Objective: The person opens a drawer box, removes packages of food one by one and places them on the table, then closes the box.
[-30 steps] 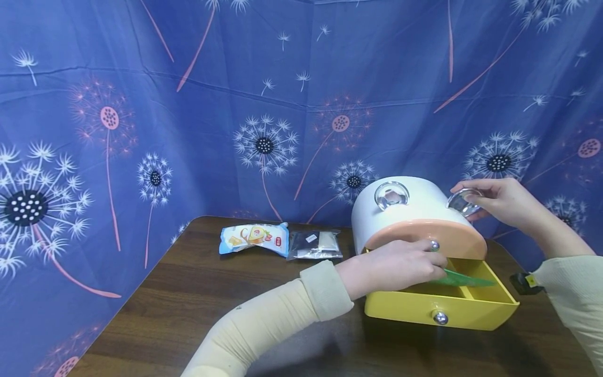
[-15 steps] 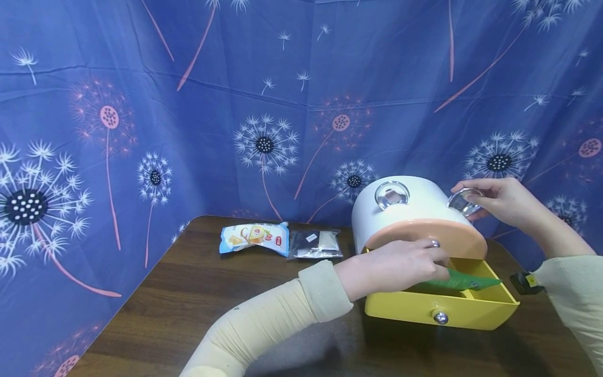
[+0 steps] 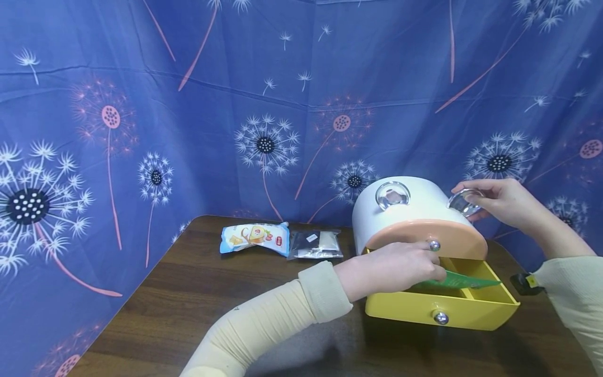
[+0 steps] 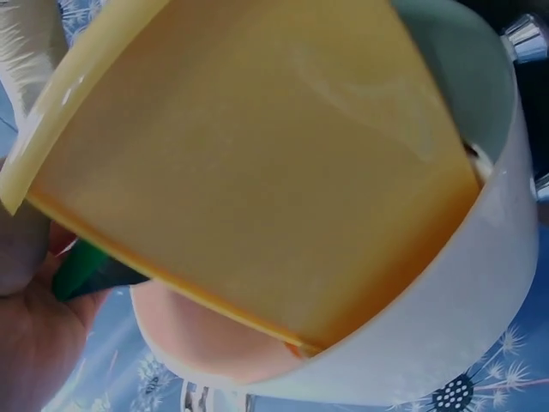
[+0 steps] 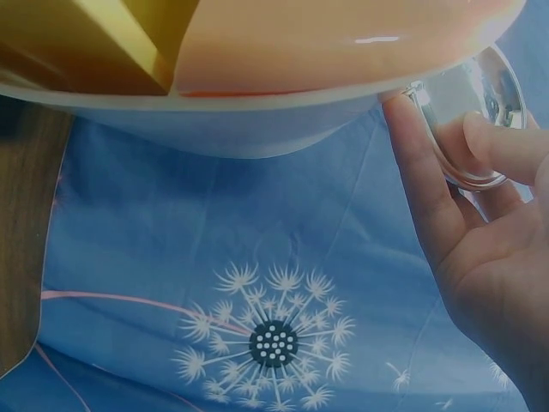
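Cabinet (image 3: 421, 205), white and rounded, looks stiff yet light enough to slide if tugged. Its yellow drawer (image 3: 395, 308) juts out, rigid by the look of it. At the drawer's mouth my left hand (image 3: 393, 267) pinches the green packet (image 3: 460, 281) — it's half hidden by that hand, so I can't tell whether it touches the drawer — and I judge it light, bendy, best held near one edge. My right hand (image 3: 507, 203) curls thumb and fingers round a silver ear (image 3: 459, 204), likely slippery, safer by its rim. Smallest is the drawer's knob (image 3: 440, 318), hard and easily gripped.
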Available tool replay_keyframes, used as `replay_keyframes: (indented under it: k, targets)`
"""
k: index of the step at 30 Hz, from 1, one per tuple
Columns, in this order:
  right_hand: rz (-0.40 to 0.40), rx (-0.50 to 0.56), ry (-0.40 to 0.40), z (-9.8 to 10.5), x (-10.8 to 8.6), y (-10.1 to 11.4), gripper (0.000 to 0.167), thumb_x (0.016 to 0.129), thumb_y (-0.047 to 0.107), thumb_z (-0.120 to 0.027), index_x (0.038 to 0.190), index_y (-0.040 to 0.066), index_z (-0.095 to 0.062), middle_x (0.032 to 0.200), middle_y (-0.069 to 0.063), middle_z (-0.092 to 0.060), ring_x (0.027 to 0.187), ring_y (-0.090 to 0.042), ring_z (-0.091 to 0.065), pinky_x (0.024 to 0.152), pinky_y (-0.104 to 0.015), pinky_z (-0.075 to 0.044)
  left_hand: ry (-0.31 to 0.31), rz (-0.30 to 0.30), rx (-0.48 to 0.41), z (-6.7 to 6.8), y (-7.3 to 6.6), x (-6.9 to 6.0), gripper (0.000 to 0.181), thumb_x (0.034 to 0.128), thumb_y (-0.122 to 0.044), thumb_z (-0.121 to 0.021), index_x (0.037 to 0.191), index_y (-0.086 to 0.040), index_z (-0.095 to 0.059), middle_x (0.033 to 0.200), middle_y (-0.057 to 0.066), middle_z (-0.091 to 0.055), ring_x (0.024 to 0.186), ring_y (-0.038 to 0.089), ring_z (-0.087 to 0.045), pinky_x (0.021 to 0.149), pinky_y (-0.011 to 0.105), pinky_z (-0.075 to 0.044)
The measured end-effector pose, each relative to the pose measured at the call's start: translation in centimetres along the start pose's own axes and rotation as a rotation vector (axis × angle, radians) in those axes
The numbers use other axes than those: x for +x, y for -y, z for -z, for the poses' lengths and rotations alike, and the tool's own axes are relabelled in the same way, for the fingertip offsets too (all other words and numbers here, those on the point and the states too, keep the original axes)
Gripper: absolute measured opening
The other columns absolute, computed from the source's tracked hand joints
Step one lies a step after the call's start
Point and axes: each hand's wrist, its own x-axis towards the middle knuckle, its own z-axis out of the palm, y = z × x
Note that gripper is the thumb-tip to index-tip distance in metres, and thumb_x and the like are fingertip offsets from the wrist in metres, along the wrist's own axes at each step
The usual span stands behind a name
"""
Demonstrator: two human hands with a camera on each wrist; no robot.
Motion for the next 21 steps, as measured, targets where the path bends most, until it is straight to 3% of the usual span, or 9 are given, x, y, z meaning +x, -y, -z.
replay_keyframes:
  k: [7, 13, 21]
  targets:
    - [0.009, 0.005, -0.014, -0.09, -0.01, -0.11, 0.042, 0.098, 0.030, -0.048, 0.131, 0.005, -0.052, 0.139, -0.028, -0.041, 0.071, -0.016, -0.070, 0.079, -0.055, -0.050, -0.085, -0.026, 0.093, -0.75, 0.01, -0.48, 0.027, 0.0966, -0.023, -0.051, 0.116, -0.039, -0.063, 0.111, -0.017, -0.060, 0.111, 0.007, -0.042, 0.074, 0.010, -0.038]
    - [0.011, 0.003, -0.025, -0.14, -0.09, -0.10, 0.041, 0.098, 0.031, -0.048, 0.130, 0.005, -0.053, 0.137, -0.027, -0.043, 0.071, -0.016, -0.070, 0.077, -0.052, -0.051, -0.168, -0.066, 0.161, -0.97, 0.15, -0.67, 0.028, 0.0972, -0.020, -0.049, 0.116, -0.035, -0.064, 0.113, -0.017, -0.060, 0.110, 0.008, -0.044, 0.086, 0.013, -0.035]
    - [0.013, 0.023, -0.016, -0.09, -0.03, -0.17, 0.040, 0.098, 0.027, -0.047, 0.130, 0.003, -0.052, 0.138, -0.029, -0.041, 0.071, -0.013, -0.069, 0.070, -0.042, -0.055, -0.231, -0.070, 0.176, -0.58, 0.50, -0.97, 0.029, 0.0978, -0.017, -0.048, 0.119, -0.030, -0.063, 0.117, -0.013, -0.060, 0.110, 0.010, -0.046, 0.092, 0.016, -0.035]
